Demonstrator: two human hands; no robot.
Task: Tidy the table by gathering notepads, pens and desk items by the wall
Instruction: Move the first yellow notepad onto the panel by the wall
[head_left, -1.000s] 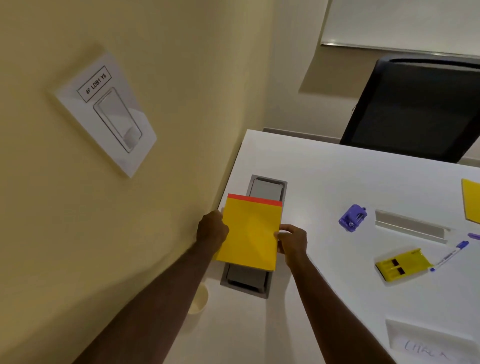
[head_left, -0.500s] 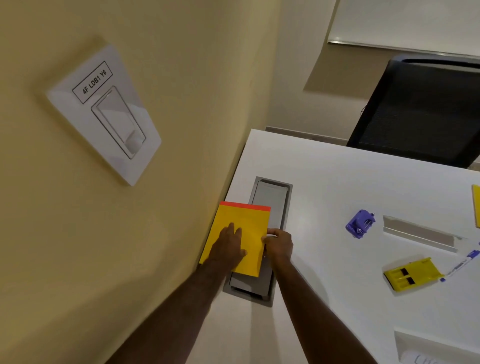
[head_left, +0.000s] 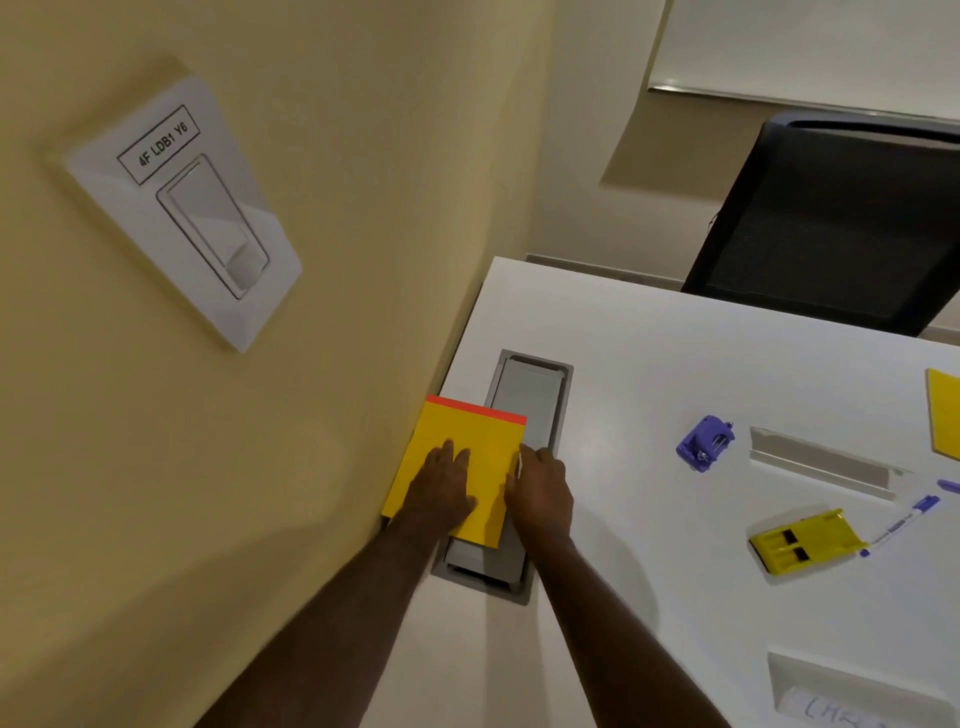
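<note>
A yellow notepad (head_left: 480, 441) with a red top strip lies on the white table (head_left: 649, 364) against the wall, partly over a grey cable hatch (head_left: 530, 389). My left hand (head_left: 441, 488) rests flat on the pad with straight fingers. My right hand (head_left: 540, 491) touches the pad's right edge, fingers bent at the edge. Further right lie a purple sharpener-like item (head_left: 704, 441), a yellow plastic holder (head_left: 802, 540), a purple-capped marker (head_left: 898, 525) and a second yellow pad (head_left: 945, 413) at the frame edge.
The yellow wall (head_left: 311, 364) with a light switch (head_left: 192, 213) borders the table's left side. A black chair (head_left: 841, 218) stands behind the table. A grey name-plate holder (head_left: 821, 460) and a white one (head_left: 852, 696) with writing lie on the right.
The notepad moved left from over the hatch to the wall and now lies flat. My left hand went from gripping its left edge to resting on top.
</note>
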